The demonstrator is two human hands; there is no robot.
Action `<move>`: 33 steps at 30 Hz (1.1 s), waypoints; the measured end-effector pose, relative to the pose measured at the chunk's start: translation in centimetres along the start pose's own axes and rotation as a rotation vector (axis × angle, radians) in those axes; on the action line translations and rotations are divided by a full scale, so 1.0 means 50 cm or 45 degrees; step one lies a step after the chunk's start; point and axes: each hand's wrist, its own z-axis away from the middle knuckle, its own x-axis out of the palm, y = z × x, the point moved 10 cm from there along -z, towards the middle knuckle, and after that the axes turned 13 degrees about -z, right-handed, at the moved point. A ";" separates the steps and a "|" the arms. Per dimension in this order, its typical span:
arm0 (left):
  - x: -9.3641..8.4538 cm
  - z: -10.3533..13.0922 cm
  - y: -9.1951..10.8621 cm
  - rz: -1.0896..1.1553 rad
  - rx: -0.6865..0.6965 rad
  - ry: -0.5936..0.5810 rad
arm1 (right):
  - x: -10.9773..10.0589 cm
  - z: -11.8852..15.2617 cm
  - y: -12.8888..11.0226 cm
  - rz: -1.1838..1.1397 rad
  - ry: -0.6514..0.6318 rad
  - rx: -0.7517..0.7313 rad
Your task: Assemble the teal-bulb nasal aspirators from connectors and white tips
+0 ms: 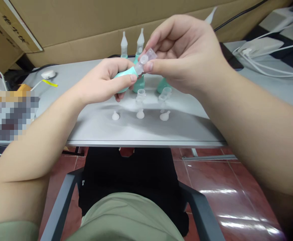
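Note:
My left hand is wrapped round a teal squeeze bulb, which lies tilted with its neck up to the right. A clear connector sits at the bulb's neck, pinched between the thumb and fingers of my right hand. Behind my hands stand teal bulbs with clear necks and white pointed tips, partly hidden. Two clear connectors, one upright and one tilted, rest on the table in front. Nearer the edge are three small white tips.
The grey table ends at its front edge above a black chair. Cardboard lines the back. White cables and a pale device lie at the right; a white mouse-like object and a yellow tag are at the left.

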 end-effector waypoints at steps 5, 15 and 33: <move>0.000 0.004 0.001 0.038 -0.003 0.007 | -0.001 0.002 -0.004 0.020 -0.013 -0.005; 0.004 0.001 -0.005 -0.001 0.017 -0.003 | -0.005 0.004 0.007 -0.006 0.038 -0.046; 0.001 0.009 0.004 -0.161 -0.014 0.005 | -0.040 -0.004 0.022 -0.037 0.084 -0.075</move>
